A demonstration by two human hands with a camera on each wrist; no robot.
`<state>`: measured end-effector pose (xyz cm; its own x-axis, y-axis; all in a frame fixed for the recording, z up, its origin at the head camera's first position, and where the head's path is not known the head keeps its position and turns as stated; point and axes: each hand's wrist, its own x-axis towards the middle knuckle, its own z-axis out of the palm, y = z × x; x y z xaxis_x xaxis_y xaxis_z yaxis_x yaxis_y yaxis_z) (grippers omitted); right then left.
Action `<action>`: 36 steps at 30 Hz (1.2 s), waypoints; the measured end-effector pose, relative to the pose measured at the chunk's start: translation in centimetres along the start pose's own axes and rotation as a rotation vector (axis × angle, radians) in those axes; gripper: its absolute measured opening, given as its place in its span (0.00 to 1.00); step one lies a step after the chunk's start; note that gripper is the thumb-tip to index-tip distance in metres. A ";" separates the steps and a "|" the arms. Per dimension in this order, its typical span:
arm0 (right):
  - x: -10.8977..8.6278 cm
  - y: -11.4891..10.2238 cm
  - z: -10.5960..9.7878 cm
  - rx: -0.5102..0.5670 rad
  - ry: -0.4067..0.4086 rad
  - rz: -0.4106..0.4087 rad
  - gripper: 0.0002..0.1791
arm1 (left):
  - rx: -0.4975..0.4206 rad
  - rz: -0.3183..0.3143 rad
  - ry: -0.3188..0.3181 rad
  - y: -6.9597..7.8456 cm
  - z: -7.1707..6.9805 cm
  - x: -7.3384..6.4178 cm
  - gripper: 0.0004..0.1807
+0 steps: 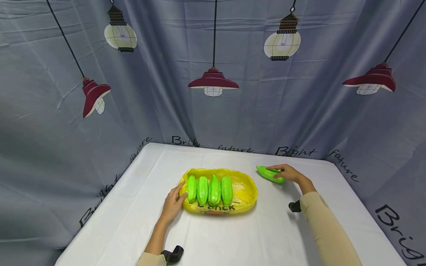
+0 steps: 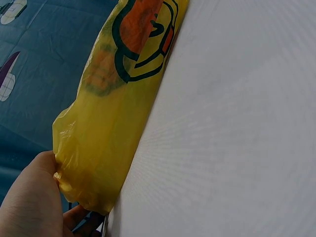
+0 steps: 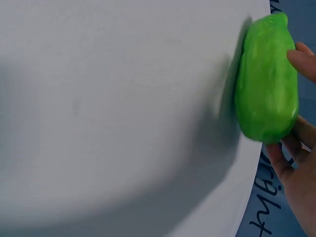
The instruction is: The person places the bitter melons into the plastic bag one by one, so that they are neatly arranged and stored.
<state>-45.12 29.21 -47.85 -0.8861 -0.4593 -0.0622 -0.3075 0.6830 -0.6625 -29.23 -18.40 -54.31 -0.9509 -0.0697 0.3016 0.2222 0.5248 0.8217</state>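
Note:
My left hand (image 1: 173,202) holds the left end of a yellow oval container (image 1: 244,189), which looks wrapped in a printed plastic bag. In the left wrist view, the thumb lies against the yellow plastic (image 2: 106,133), and the other fingers are partly hidden beyond its end. Inside the container, several bright green gourd-like vegetables (image 1: 214,190) lie side by side in its left part. To the right, my right hand (image 1: 288,173) grips another green gourd-like vegetable (image 1: 266,173), thumb and fingers around it (image 3: 269,81). Whether it touches the table cannot be told.
A white cloth covers the table (image 1: 219,240), and its far edge runs just behind the right hand. Grey-blue curtains (image 1: 159,103) printed with lamps and lettering hang around it. A black wrist device (image 1: 173,255) sits at the left cuff, another (image 1: 294,206) at the right.

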 end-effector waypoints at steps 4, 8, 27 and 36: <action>-0.4 0.5 0.5 0.020 -0.023 0.037 0.31 | 0.002 0.005 -0.001 -0.1 0.0 0.0 0.27; -0.9 0.4 0.8 0.050 -0.038 0.077 0.35 | 0.000 0.006 -0.004 -0.1 0.0 0.0 0.27; -1.2 -0.7 1.4 0.062 -0.041 0.150 0.35 | -0.008 -0.006 -0.013 0.1 -0.1 -0.1 0.27; -1.2 -0.8 2.3 0.083 0.014 0.110 0.36 | 0.004 -0.010 -0.013 0.3 -0.2 -0.1 0.27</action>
<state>-43.02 27.85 -48.98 -0.9177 -0.3761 -0.1277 -0.1791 0.6789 -0.7121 -29.05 -18.43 -53.99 -0.9557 -0.0640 0.2872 0.2118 0.5279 0.8225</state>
